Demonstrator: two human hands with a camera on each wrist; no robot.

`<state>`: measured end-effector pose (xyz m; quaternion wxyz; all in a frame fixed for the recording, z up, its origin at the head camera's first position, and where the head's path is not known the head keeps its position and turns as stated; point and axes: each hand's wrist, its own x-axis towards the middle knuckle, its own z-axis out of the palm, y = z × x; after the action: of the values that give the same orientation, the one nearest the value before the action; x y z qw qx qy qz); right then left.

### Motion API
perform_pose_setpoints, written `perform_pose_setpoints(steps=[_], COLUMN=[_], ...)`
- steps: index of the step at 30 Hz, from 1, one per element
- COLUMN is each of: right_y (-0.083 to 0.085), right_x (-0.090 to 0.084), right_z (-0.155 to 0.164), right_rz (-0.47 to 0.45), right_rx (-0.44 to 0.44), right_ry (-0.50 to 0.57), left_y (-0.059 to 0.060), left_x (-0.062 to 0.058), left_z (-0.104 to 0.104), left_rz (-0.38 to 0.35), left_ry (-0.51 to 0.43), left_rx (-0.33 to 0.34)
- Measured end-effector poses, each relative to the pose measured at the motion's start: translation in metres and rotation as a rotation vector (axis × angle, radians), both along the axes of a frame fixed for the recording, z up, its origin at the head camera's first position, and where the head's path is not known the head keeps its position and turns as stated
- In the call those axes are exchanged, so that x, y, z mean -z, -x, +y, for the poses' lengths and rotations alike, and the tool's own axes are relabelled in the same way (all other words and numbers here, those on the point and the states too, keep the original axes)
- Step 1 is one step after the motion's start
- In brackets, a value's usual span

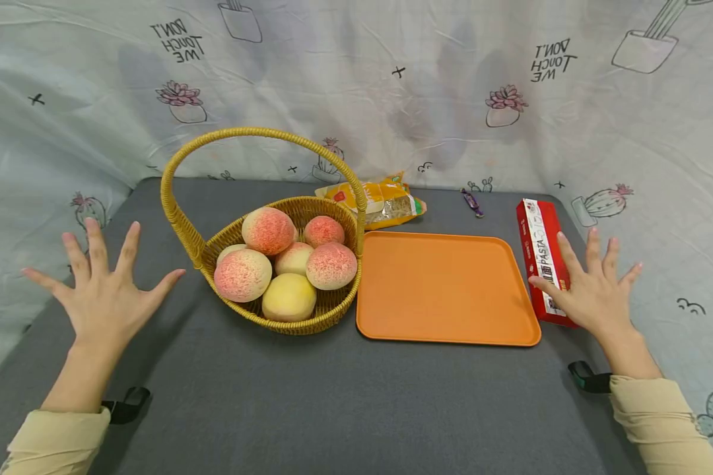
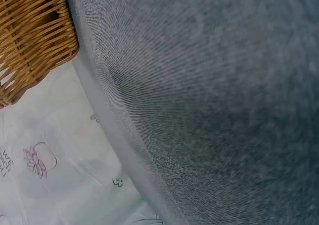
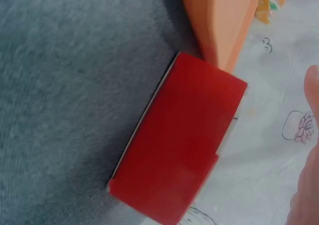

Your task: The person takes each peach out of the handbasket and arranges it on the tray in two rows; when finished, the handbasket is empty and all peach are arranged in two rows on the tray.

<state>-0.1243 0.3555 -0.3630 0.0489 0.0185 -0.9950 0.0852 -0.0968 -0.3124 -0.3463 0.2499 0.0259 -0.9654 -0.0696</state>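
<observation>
While both hands hover with fingers spread wide and hold nothing, the left hand point(image 1: 103, 297) is near the woven yellow wicker basket point(image 1: 185, 227) of peaches; the right hand point(image 1: 594, 293) is above the red cardboard pasta box point(image 1: 537, 247) at the bench's right edge, so grasping seems not begun.

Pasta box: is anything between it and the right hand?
Nothing visible. The right hand, fingers spread, hovers over the near end of the red pasta box, which lies flat beside the orange tray. Contact cannot be told.
</observation>
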Motion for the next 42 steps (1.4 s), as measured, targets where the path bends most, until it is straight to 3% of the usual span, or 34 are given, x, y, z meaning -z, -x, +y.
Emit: perform_pose_setpoints(steps=[4,7,10,13,16,20,25,31,36,42], right_y=[0.000,0.001,-0.001,-0.005,-0.010,-0.012,-0.011,-0.007,-0.001,0.010], right_x=[-0.001,-0.004,-0.009,-0.017,-0.022,-0.026,-0.029,-0.026,-0.020,-0.015], right_z=[-0.006,-0.016,-0.028,-0.046,-0.066,-0.096,-0.140,-0.190,-0.223,-0.254], right_rz=[0.007,0.014,0.029,0.057,0.134,0.255,0.277,0.204,0.228,0.248], right_rx=[0.001,-0.014,-0.049,-0.076,-0.117,-0.236,-0.442,-0.602,-0.655,-0.634], right_ry=[0.009,0.061,0.174,0.278,0.374,0.546,0.724,0.762,0.700,0.672], left_y=[-0.004,-0.008,-0.014,-0.022,-0.033,-0.044,-0.043,-0.035,-0.032,-0.030], left_x=[0.000,0.000,-0.002,-0.004,-0.005,-0.005,-0.003,0.004,0.008,0.010], left_z=[0.000,0.002,0.008,0.019,0.034,0.054,0.070,0.080,0.086,0.087], left_rz=[-0.061,-0.119,-0.151,-0.130,-0.109,-0.124,-0.225,-0.328,-0.345,-0.375], left_ry=[-0.014,-0.097,-0.212,-0.327,-0.440,-0.521,-0.505,-0.478,-0.473,-0.472], left_rx=[-0.003,0.021,0.073,0.156,0.220,0.244,0.264,0.277,0.273,0.243])
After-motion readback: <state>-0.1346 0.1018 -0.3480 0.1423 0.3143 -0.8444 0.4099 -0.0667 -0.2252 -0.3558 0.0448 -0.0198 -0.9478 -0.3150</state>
